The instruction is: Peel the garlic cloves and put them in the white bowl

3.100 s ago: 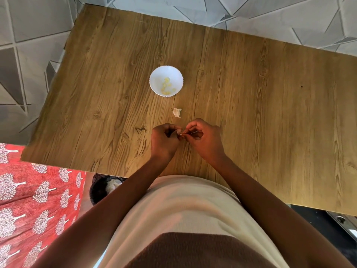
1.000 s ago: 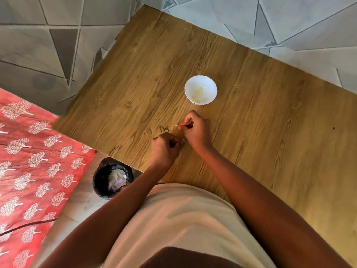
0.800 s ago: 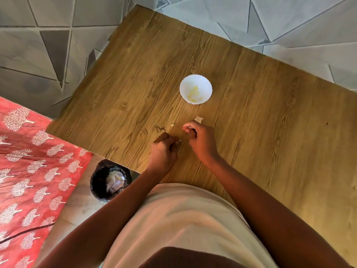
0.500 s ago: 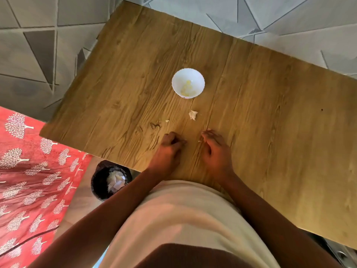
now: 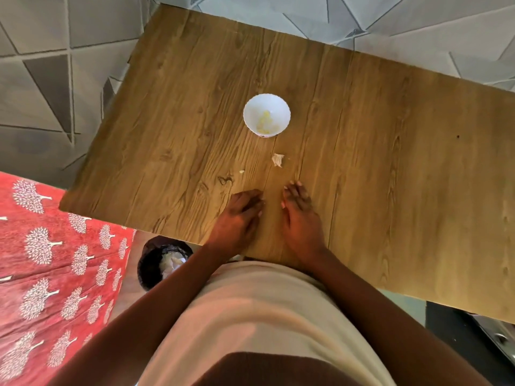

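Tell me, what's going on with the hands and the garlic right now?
Left hand and right hand flat on table, holding nothing. Peeled cloves in white bowl. One garlic piece loose between bowl and hands.

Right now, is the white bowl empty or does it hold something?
Not empty. The white bowl stands upright on the table, with a small heap of pale yellow peeled garlic cloves on its bottom.

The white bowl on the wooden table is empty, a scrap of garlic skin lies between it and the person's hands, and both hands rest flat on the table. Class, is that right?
Not quite. The head view shows the white bowl holds pale yellow peeled cloves. The rest stands: garlic skin between bowl and hands, left hand and right hand on the table.
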Available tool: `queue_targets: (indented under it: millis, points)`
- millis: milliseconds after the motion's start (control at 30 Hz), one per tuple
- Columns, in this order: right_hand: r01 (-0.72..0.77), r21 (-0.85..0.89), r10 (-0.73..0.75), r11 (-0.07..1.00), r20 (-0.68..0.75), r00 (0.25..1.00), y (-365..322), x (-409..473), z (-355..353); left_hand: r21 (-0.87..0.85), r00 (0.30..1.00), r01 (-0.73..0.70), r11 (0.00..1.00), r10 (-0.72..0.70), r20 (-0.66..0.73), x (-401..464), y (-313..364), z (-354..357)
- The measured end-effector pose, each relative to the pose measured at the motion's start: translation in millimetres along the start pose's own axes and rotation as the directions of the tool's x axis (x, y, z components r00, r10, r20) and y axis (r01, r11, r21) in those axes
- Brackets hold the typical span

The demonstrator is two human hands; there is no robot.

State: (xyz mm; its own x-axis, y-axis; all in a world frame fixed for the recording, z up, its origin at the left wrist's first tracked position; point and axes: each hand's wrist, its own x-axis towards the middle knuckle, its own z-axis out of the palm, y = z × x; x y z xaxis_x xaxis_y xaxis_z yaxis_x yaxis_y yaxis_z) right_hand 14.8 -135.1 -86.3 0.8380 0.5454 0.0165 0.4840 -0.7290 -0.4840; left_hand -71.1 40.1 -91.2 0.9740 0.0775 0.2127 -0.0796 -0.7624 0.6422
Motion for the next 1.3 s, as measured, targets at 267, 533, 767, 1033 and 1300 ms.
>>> queue_targets:
  millis: [267,533,767,1033,1300]
  points:
    - [-0.084,0.122,0.094,0.989,-0.080,0.992,-20.8,-12.8,9.3,-0.219,0.980,0.145,0.965,-0.170,-0.101,-1.1,-21.8,-11.5]
    - [-0.001,0.074,0.010,0.997,-0.116,0.993,-45.2,-22.1,28.1,-0.275,0.973,0.177,0.945,-0.210,-0.097,7.3,-23.3,-17.2]
    - [-0.189,0.061,0.195,0.980,-0.124,0.973,-44.8,-20.7,18.2,-0.280,0.964,0.186,0.942,-0.229,-0.132,4.9,-23.9,-17.9]
    - [0.000,-0.092,-0.011,0.996,-0.118,0.993,-48.6,-21.6,22.4,-0.090,0.962,0.222,0.971,-0.233,-0.139,1.9,-27.0,-14.7]
    - [-0.009,-0.099,-0.003,0.995,-0.127,0.992,-58.1,-17.5,31.7,-0.152,0.981,0.158,0.976,-0.173,-0.091,-8.4,-40.3,-21.1]
